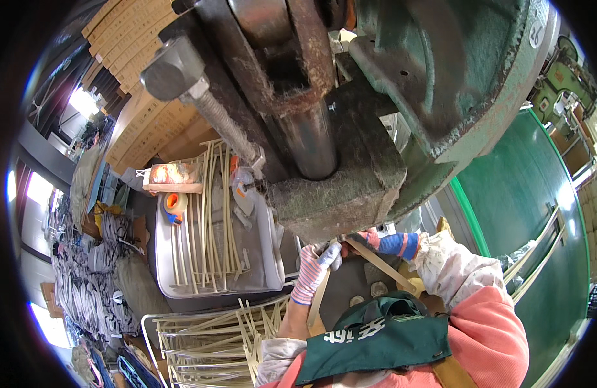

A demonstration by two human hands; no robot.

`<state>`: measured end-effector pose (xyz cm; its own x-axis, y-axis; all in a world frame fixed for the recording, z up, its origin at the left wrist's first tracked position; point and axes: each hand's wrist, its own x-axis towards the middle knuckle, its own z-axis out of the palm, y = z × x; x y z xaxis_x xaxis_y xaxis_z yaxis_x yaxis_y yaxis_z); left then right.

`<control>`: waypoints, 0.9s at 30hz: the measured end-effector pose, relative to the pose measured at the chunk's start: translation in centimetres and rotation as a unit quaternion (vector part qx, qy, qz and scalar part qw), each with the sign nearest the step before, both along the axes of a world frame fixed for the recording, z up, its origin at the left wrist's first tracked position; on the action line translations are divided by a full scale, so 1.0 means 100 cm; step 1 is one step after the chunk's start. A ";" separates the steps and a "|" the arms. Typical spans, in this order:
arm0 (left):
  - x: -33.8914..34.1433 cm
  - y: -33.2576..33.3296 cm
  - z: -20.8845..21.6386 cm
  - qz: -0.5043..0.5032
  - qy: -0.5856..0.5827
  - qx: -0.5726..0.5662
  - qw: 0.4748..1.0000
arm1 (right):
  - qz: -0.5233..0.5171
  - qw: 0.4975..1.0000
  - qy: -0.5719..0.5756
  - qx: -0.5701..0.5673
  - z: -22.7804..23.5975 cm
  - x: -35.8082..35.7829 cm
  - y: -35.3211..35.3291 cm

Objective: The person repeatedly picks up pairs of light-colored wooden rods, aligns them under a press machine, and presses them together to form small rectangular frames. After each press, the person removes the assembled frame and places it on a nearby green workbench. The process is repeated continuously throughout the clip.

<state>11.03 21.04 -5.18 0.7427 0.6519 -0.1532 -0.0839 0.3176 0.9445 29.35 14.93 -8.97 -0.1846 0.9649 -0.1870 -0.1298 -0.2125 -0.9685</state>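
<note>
Big green press machine (466, 77) fills the top of the view, its dark rusty ram block (340, 187) hanging low over the work spot. Landmark = that ram block.

Left hand (314, 268), striped knit glove, sits just under the block's lower left edge, fingers curled round the upper end of a pale wooden strip (316, 304) that runs down and left from the block toward the person's body. Holding it, grip closed on the strip.

Right hand (392, 244), blue-and-pink glove, is just under the block's lower right edge, fingers pinched on the top end of a second wooden strip (386, 264), which slants down to the right away from the block. Hand closed around that strip. Both hands are near each other beneath the block, strip tops meeting at about the same spot under it; whether the strips touch the block, cannot tell.

Left of the block: a grey tray (166, 258) with a spread of thin pale sticks (208, 220) lying lengthwise, an orange tape roll (175, 203) at its upper left corner, a small box (172, 176) just above that. Below-left of the block, nearer the person, a wire rack (201, 343) piled with more pale sticks criss-crossed.

Person wears a pink sleeve (499, 323), floral arm cover and a green apron (376, 336), below the block.
</note>
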 end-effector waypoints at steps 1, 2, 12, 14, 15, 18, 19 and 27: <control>-0.001 0.000 0.000 -0.001 0.002 -0.001 1.000 | 0.001 1.000 0.013 -0.009 -0.001 -0.001 0.001; -0.001 0.001 0.000 -0.006 0.003 0.001 1.000 | 0.003 1.000 0.019 -0.015 -0.004 -0.002 0.002; 0.001 -0.003 -0.007 0.006 0.026 0.086 0.996 | -0.144 0.873 -0.459 0.078 -0.040 -0.006 0.008; 0.001 -0.005 -0.006 0.010 0.027 0.109 0.994 | -0.127 0.860 -0.491 0.056 -0.039 -0.005 0.010; 0.001 -0.006 -0.005 0.008 0.028 0.118 0.993 | -0.142 0.870 -0.468 0.055 -0.037 -0.005 0.010; 0.002 -0.003 -0.001 -0.007 0.025 0.120 0.992 | -0.142 0.902 -0.405 0.037 -0.025 -0.009 0.009; 0.001 -0.003 0.000 -0.013 0.056 0.085 0.995 | -0.134 0.913 -0.384 0.043 -0.019 -0.010 0.006; 0.010 -0.011 -0.022 0.045 0.007 0.010 0.999 | -0.232 0.858 -0.396 0.228 0.022 -0.033 -0.035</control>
<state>12.05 19.90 -7.38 0.6792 0.7188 -0.1482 -0.0986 0.2895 0.9521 26.10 11.48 -6.75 0.2511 0.9060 0.3407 0.6401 0.1086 -0.7606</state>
